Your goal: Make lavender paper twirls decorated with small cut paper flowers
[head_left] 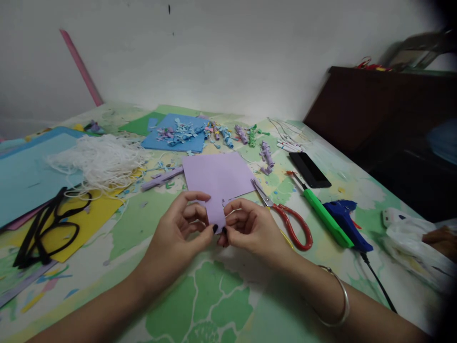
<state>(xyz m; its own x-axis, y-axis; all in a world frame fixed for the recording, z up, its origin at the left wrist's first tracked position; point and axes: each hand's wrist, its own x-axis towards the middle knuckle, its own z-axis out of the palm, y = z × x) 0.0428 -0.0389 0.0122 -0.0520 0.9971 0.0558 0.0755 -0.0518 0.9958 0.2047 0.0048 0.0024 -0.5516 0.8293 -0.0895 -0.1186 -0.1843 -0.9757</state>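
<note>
A lilac foam sheet [217,178] lies on the patterned table [200,305], with a narrow tab cut out of its near edge. My left hand [182,228] and my right hand [246,227] both pinch that tab [216,216] between thumb and fingers, meeting at its near end. My right wrist wears a silver bangle [341,300]. Red-handled scissors [285,216] lie just right of my right hand, blades toward the sheet.
A green-handled tool [323,214], a blue glue gun [348,221] with its cord and a black phone [310,170] lie to the right. White string [100,159], black strips [46,228], yellow, blue and green sheets and small rolled pieces [221,133] sit left and behind. Another person's hand [442,240] rests at the right edge.
</note>
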